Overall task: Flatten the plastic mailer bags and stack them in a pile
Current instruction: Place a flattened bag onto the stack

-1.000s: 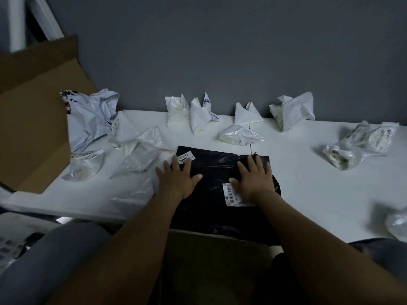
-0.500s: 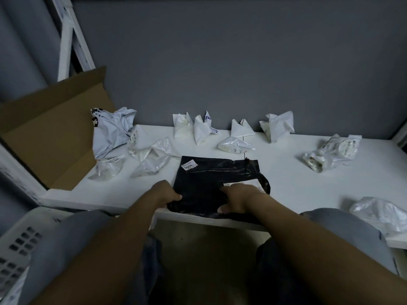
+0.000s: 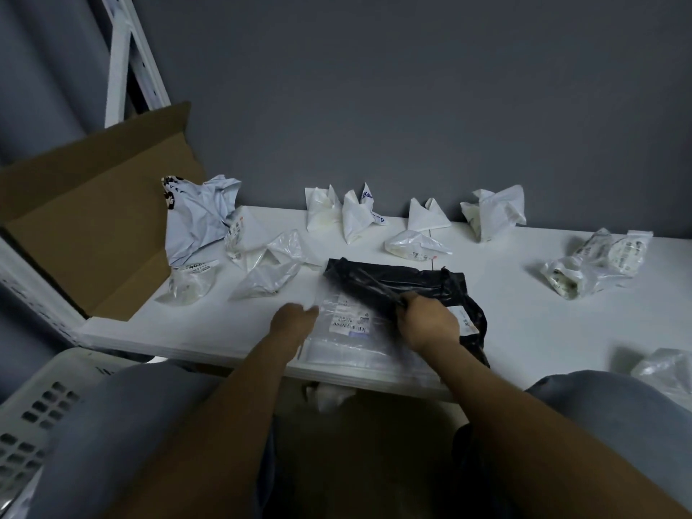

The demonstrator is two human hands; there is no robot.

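On the white worktop (image 3: pixel 524 331), near its front edge, lies a flat clear plastic mailer bag with a printed label (image 3: pixel 348 331). A black plastic mailer bag (image 3: pixel 397 277) lies partly over the far and right part of this clear bag, folded back and wrinkled. The right hand (image 3: pixel 427 322) is closed on the near edge of the black bag, with its fingers (image 3: pixel 402 312) curled around the plastic and holding it a little above the clear bag. The left hand (image 3: pixel 294 320) rests at the left edge of the clear bag, with its fingers loosely extended toward the bag; I cannot tell if they press on it or hold anything.

Behind, along the grey wall (image 3: pixel 412 106), stand several crumpled white plastic bags (image 3: pixel 352 215). One crumpled pale blue-grey mailer bag (image 3: pixel 198 215) lies at the far left, beside an open brown cardboard box (image 3: pixel 90 219). More crumpled translucent bags (image 3: pixel 269 271) are to the left of the black bag, and another group of clear bags with labels (image 3: pixel 595 264) lies well apart on the right. One more crumpled clear bag (image 3: pixel 666 368) is at the right front edge. At the lower left a white plastic basket with slots (image 3: pixel 33 413) is visible beside the person's grey-clad knee (image 3: pixel 123 425).
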